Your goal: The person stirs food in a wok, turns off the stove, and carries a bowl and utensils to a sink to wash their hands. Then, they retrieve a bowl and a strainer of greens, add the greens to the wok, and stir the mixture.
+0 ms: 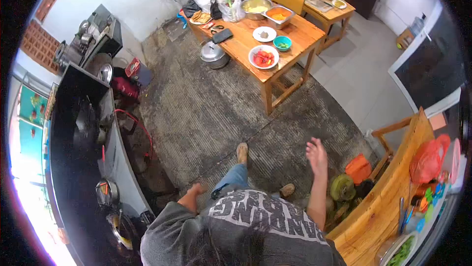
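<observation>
My right hand (316, 155) is held out over the dark concrete floor, right of my body, with its fingers apart and nothing in it. Low at my left side, my left hand (198, 188) is blurred, and its fingers cannot be made out. Neither hand touches anything that I can see. Beyond them stands a wooden table (291, 68) with a white bowl of red pieces (263, 57), a teal bowl (282, 43), a white plate (264, 34) and metal bowls of food (255, 7).
A black counter (64, 133) runs along the left, with a metal pot (107, 192) and a pan (123, 234). A lidded pot (214, 55) sits on the floor beside the table. On the right is a wooden bench (366, 221), with a green gas cylinder (342, 187) near it.
</observation>
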`<state>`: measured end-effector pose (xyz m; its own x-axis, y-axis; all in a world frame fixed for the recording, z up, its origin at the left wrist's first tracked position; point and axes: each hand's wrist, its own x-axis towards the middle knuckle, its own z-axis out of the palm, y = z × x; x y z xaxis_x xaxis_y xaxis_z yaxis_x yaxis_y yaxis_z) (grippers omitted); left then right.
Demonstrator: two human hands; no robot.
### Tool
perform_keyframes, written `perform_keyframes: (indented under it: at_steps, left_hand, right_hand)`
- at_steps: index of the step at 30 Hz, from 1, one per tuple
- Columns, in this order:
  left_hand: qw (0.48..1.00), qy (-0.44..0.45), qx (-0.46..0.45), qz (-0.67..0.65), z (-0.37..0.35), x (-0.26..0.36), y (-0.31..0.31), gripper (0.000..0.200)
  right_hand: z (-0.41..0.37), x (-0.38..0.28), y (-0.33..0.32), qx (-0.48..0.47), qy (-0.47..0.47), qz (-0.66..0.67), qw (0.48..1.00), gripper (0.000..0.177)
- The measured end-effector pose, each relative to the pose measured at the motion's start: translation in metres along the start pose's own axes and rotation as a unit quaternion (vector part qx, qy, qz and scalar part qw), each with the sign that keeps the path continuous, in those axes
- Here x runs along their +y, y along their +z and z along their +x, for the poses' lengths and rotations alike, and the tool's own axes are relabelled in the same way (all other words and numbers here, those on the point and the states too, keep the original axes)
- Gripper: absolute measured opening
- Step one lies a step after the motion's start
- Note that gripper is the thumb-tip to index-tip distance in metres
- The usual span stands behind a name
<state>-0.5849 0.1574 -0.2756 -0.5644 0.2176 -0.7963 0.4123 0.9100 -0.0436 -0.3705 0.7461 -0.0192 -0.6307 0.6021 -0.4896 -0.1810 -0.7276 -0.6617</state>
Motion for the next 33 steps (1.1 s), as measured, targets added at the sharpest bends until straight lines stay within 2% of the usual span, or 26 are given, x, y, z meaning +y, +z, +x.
perform_keyframes:
  at_steps: [1,2,4,7,9,12,15,17,19,21,23,24,25,26,28,29,31,32,33]
  left_hand:
    - [0.984,-0.089,-0.061,-0.142,-0.022,0.012,-0.021,0.046]
    - [0.939,-0.192,-0.097,-0.267,-0.094,0.061,-0.095,0.045]
    - [0.938,-0.032,-0.048,-0.343,-0.059,0.038,-0.075,0.044]
    - [0.917,0.058,-0.054,-0.390,0.015,0.021,-0.112,0.041]
    - [0.929,-0.029,-0.018,-0.368,-0.002,0.042,-0.211,0.041]
    - [0.882,-0.033,0.098,-0.459,0.077,-0.004,-0.201,0.040]
    - [0.857,-0.075,0.141,-0.491,0.100,-0.025,-0.259,0.043]
    - [0.841,-0.112,0.148,-0.508,0.093,-0.024,-0.304,0.043]
    - [0.826,-0.153,0.155,-0.521,0.087,-0.020,-0.345,0.042]
    - [0.873,-0.126,0.166,-0.440,0.098,-0.030,-0.345,0.037]
    - [0.813,-0.187,0.062,-0.548,0.100,-0.024,-0.353,0.031]
    - [0.886,-0.104,0.123,-0.435,0.091,-0.024,-0.356,0.035]
    - [0.928,-0.145,0.115,-0.323,0.144,-0.062,-0.247,0.042]
    - [0.923,-0.131,0.105,-0.346,0.128,-0.065,-0.266,0.041]
    - [0.897,-0.158,0.084,-0.403,0.114,-0.061,-0.316,0.039]
    - [0.880,-0.173,0.079,-0.436,0.111,-0.058,-0.348,0.038]
    - [0.848,-0.189,0.075,-0.489,0.120,-0.050,-0.410,0.037]
    - [0.836,-0.187,0.076,-0.511,0.129,-0.041,-0.436,0.036]
    - [0.825,-0.183,0.078,-0.528,0.141,-0.031,-0.462,0.036]
  right_hand:
    - [0.021,0.006,0.026,-0.019,0.037,-0.001,0.999,0.037]
    - [0.039,0.011,0.054,-0.033,0.051,-0.020,0.998,0.035]
    - [0.083,0.022,0.096,-0.034,0.063,-0.044,0.996,0.035]
    - [0.165,0.021,0.193,-0.050,0.077,-0.028,0.995,0.033]
    - [0.206,0.017,0.227,-0.040,0.069,-0.044,0.996,0.033]
    - [0.249,-0.008,0.289,-0.049,0.052,-0.079,0.994,0.036]
    - [0.310,-0.042,0.336,-0.120,-0.011,-0.103,0.987,0.041]
    - [0.375,-0.068,0.354,-0.084,-0.008,-0.109,0.990,0.040]
    - [0.426,-0.100,0.401,-0.055,-0.026,-0.120,0.991,0.043]
    - [0.495,-0.134,0.435,-0.116,-0.078,-0.177,0.974,0.047]
    - [0.570,-0.166,0.480,-0.098,-0.102,-0.223,0.964,0.058]
    - [0.617,-0.180,0.493,-0.069,-0.120,-0.219,0.966,0.064]
    - [0.663,-0.194,0.507,-0.041,-0.141,-0.213,0.966,0.069]
    - [0.697,-0.202,0.523,-0.001,-0.155,-0.242,0.958,0.069]
    - [0.755,-0.221,0.561,0.078,-0.184,-0.296,0.934,0.069]
    - [0.793,-0.226,0.564,0.102,-0.239,-0.388,0.884,0.066]
    - [0.887,-0.227,0.540,0.139,-0.334,-0.562,0.744,0.059]
    - [0.935,-0.224,0.524,0.183,-0.326,-0.568,0.733,0.060]
    - [0.967,-0.221,0.511,0.191,-0.261,-0.592,0.738,0.061]
